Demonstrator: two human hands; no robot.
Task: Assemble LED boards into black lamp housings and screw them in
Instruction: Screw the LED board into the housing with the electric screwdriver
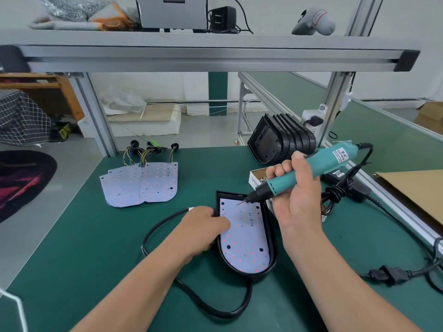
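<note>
Two bare hands work over a green bench mat (100, 248) that fills the lower part of the view, under a grey aluminium shelf (203, 56) spanning the top. At the back right of the mat a nested stack of black lamp housings (282, 140) lies on its side, near the upright frame post. Toward the back left, well apart from the stack, a fanned pile of white LED boards (141, 185) lies flat, with yellow and dark wire bundles at its far edge. In the middle of the mat, between the forearms, one black lamp housing (272, 238) lies open side up with an LED board (247, 238) seated inside it; a black cable (191, 293) runs out from its near end and loops across the mat to the left. The right hand (297, 200) is clenched around a teal electric screwdriver (309, 173), held tilted, its bit pointing down and left at the far end of the seated board; whether the tip touches the board cannot be told. The left hand (203, 226) rests fingers-down on the left edge of the housing and board, pressing rather than gripping. Just behind the right hand, partly hidden by it, sits a small open box of screws (257, 177).
</note>
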